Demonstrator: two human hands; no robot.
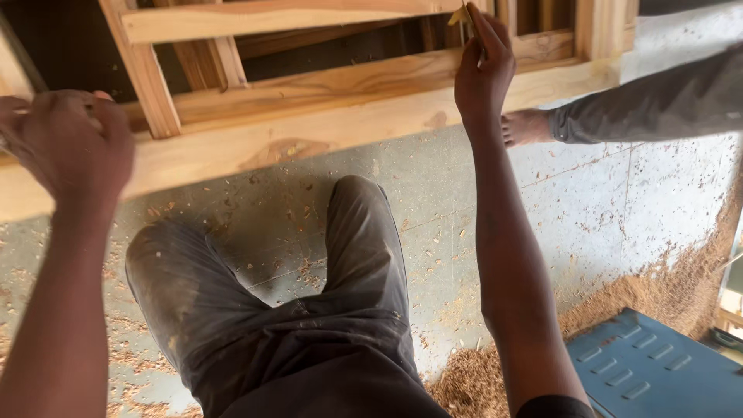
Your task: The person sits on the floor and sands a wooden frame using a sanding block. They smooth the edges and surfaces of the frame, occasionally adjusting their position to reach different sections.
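A pale wooden frame (309, 124) with rails and upright bars lies across the top of the head view. My left hand (70, 143) curls over its near rail at the far left, fingers closed on the wood. My right hand (484, 66) reaches up to an upper rail near the top centre and pinches a small yellowish scrap (460, 14) against the wood. My knees in dusty dark trousers (294, 294) sit below the frame.
Another person's leg in grey trousers (658, 104) and bare foot (526, 125) stand at the right by the frame. Sawdust and shavings (650, 298) pile on the tiled floor at lower right, beside a blue metal panel (658, 371).
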